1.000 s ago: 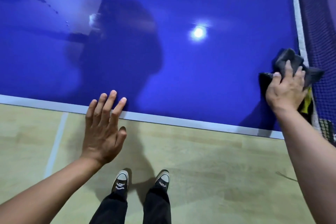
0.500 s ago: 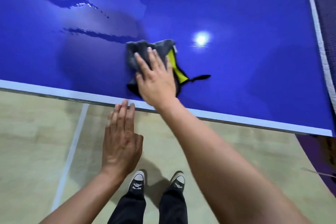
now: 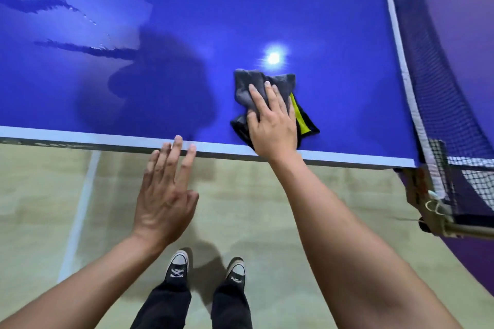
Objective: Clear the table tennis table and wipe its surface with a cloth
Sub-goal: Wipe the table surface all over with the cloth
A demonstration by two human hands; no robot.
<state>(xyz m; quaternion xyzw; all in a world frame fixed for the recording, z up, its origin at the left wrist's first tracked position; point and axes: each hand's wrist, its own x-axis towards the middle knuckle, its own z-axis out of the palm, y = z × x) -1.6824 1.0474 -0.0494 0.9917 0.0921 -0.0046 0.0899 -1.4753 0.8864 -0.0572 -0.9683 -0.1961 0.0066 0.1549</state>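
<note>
The right grip [image 3: 272, 125] lies flat on the grey and yellow cloth [image 3: 248, 85], with its fingers straight. It presses the cloth onto the blue worktop [image 3: 334, 21], close to the near edge and a bit right of the middle. The left grip [image 3: 165, 195] is spread and holds nothing, its fingertips by the white near edge. The cloth is bunched up and only pressed, not held, so a fast push could let it slip out or drop onto the floor [image 3: 40, 195]. Dark streaks [image 3: 88, 48] that look wet sit far to the left and could get missed. A wide swing right could snag the net [image 3: 433, 88].
</note>
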